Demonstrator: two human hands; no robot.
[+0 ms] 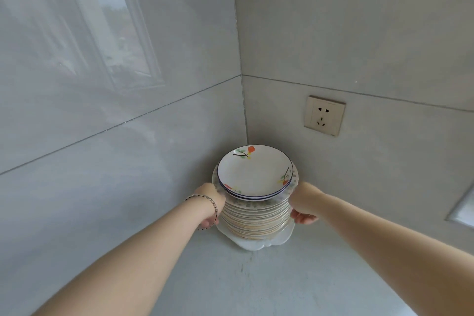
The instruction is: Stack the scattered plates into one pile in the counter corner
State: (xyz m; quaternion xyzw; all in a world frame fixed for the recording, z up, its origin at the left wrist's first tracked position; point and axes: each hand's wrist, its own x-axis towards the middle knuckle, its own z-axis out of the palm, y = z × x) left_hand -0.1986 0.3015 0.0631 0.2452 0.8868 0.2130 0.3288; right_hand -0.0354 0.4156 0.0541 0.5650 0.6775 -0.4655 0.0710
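A tall pile of plates (255, 218) stands in the counter corner, resting on a wide white scalloped plate (259, 243). On top lie small white plates with a blue rim and painted flowers (254, 170). My left hand (209, 206) presses against the pile's left side, a beaded bracelet on its wrist. My right hand (304, 206) grips the pile's right side, fingers curled under its lower plates. Most fingers of both hands are hidden behind the pile.
Grey tiled walls meet just behind the pile. A beige wall socket (324, 115) sits on the right wall above the counter (243, 285). Part of a framed opening (463, 210) shows at the far right edge.
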